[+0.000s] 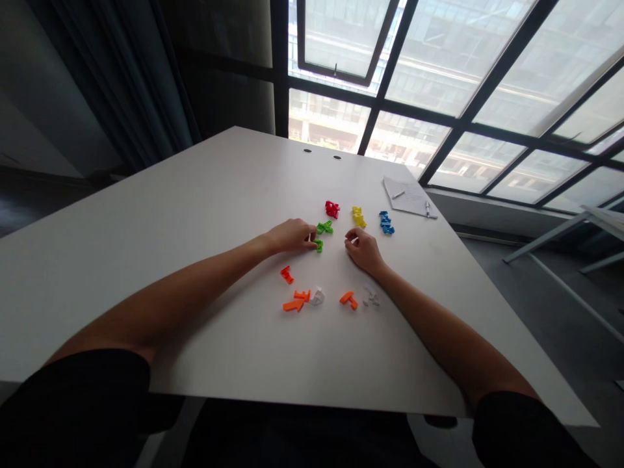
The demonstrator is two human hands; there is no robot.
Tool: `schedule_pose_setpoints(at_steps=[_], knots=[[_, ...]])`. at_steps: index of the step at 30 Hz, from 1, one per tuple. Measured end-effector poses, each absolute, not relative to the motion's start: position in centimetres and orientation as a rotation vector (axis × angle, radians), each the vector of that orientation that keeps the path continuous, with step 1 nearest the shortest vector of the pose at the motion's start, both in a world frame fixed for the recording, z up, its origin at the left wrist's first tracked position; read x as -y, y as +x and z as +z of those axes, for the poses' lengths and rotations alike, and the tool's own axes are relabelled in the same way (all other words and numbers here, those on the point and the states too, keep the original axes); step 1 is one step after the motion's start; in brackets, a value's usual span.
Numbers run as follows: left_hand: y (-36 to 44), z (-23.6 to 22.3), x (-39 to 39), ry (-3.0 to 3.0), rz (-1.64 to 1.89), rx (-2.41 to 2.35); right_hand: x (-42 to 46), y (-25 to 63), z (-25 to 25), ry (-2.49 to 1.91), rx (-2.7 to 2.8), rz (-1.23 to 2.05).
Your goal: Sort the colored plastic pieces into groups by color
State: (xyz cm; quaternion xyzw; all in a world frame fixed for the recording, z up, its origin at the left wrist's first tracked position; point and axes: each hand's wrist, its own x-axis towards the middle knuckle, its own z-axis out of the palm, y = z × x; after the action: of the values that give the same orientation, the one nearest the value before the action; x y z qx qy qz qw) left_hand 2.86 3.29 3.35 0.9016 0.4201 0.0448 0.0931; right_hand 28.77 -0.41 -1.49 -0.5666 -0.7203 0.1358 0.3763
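- Head view: left hand [292,235] closed, fingertips pinching a small green plastic piece [318,245], just below a green cluster [324,227].
- Right hand [359,250] curled, near yellow pieces [359,216]; any grip cannot be told.
- Red pieces [332,208], blue pieces [387,222], orange pieces [294,304] and white pieces [317,296] lie separately by colour on the white table [146,227].

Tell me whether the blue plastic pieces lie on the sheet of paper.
No, the blue plastic pieces lie on the white table, apart from the sheet of paper.
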Motion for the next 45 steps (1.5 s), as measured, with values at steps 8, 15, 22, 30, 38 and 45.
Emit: schedule_pose_setpoints(at_steps=[8,15,22,30,38,45], knots=[[2.4,1.5,-2.4,2.646,0.484,-1.536,0.7,28.7,-1.2,-1.421,1.836,0.367],[-0.9,0.4,-0.9,2.585,0.637,-1.362,1.3,28.8,0.0,-1.411,1.847,0.515],[-3.8,3.2,2.3,2.503,0.517,-0.951,5.6,30.8,6.6,-1.296,2.707,0.750],[-2.4,6.5,6.2,2.689,-0.031,-0.778,10.2,27.4,8.9,-1.392,3.080,0.716],[-1.2,4.5,6.2,2.758,0.061,-0.753,8.6,27.3,6.7,-1.254,2.955,0.536],[-0.5,3.6,5.3,2.651,0.428,-0.586,7.0,28.1,5.0,-1.273,2.778,0.390]])
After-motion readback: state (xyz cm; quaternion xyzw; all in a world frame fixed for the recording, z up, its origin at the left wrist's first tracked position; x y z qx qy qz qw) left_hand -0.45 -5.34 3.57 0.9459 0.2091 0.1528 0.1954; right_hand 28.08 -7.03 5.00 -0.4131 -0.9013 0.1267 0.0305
